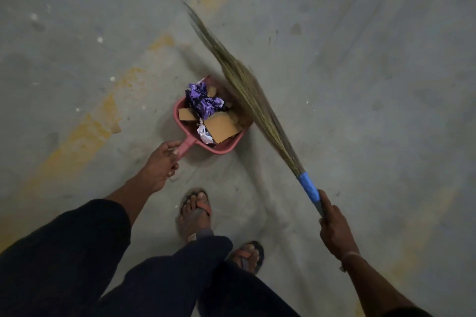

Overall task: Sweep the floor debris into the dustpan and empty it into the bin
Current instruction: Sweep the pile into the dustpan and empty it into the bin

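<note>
Grey concrete floor point(360, 85), streaked with worn yellow paint point(85, 136), spreads under a person standing in sandals. Left hand point(161, 166) grips the handle of the pink dustpan point(224, 145), which is full: purple crumpled wrapper point(203, 103), cardboard scraps point(222, 129) and a white paper ball point(204, 134) sit inside. Right hand point(332, 230) is curled round the broom point(255, 103) below its blue tape, the bristles lying against the pan's open side. No bin is visible. Sweeping looks finished, so the step in hand is likely carrying the load. To do it well, tilt the pan's mouth slightly upward, keep the bristles across the opening as a guard, and walk steadily so the light wrapper does not spill.
</note>
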